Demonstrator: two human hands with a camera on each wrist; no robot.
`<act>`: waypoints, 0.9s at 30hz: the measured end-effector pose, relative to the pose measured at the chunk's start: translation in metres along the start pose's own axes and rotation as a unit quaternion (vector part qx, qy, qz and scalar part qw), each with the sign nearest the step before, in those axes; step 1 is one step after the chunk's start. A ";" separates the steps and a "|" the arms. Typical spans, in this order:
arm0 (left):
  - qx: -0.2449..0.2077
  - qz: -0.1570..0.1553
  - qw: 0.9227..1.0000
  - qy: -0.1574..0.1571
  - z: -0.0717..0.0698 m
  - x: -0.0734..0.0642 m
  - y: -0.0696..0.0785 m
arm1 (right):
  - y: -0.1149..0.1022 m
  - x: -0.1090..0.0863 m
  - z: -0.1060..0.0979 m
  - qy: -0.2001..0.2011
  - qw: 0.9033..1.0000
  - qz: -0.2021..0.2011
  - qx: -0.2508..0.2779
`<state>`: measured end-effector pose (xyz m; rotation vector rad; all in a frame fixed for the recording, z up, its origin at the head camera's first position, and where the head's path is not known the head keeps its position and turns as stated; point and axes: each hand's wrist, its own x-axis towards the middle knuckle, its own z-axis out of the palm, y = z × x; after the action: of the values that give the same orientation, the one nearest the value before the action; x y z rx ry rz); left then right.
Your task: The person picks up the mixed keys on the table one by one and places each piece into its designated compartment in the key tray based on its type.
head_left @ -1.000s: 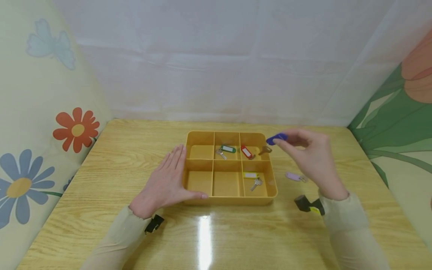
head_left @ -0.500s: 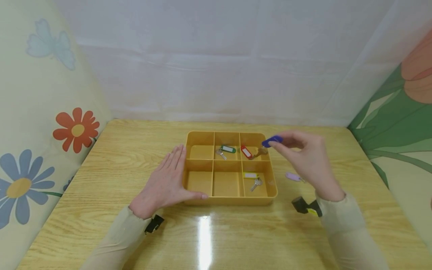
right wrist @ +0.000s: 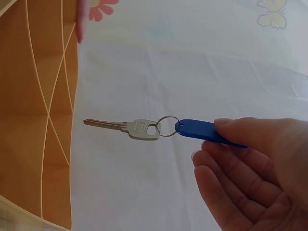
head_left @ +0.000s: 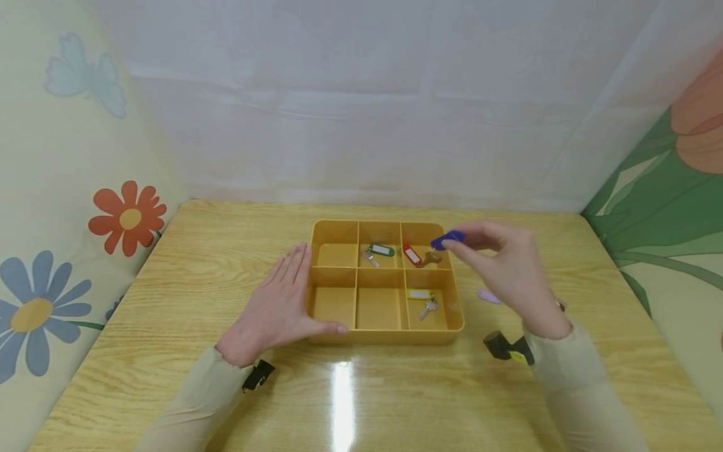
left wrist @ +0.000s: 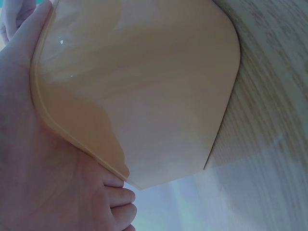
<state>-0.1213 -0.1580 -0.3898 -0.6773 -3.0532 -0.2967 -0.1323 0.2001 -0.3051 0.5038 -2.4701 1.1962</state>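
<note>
My right hand pinches a blue key tag between thumb and fingers. From its ring hangs a silver key, over the back right compartment of a yellow divided tray. In that compartment lies a red key tag, its key partly covered by the hanging one. A green key tag with a key lies in the back middle compartment, a yellow key tag with a key in the front right one. My left hand rests along the tray's left side, fingers straight, thumb over the front rim.
On the wooden table, right of the tray, lies a lilac key tag, partly hidden by my right hand. A white cloth hangs behind the table. Flower-patterned panels stand at both sides.
My right hand has moved left and slightly down with the blue key tag, bringing its key from the tray's right rim to over the back right compartment. The left hand has stayed still.
</note>
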 end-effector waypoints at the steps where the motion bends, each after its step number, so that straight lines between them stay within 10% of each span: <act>1: 0.000 0.000 1.000 0.001 0.000 0.000 0.000 | 0.000 0.000 0.001 -0.001 1.000 0.000 0.001; 27: 0.001 0.001 1.000 0.000 0.000 0.000 0.000 | -0.004 0.001 0.012 -0.013 1.000 -0.022 0.014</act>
<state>-0.1214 -0.1583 -0.3900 -0.6785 -3.0520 -0.2936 -0.1333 0.1878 -0.3084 0.5834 -2.4543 1.2148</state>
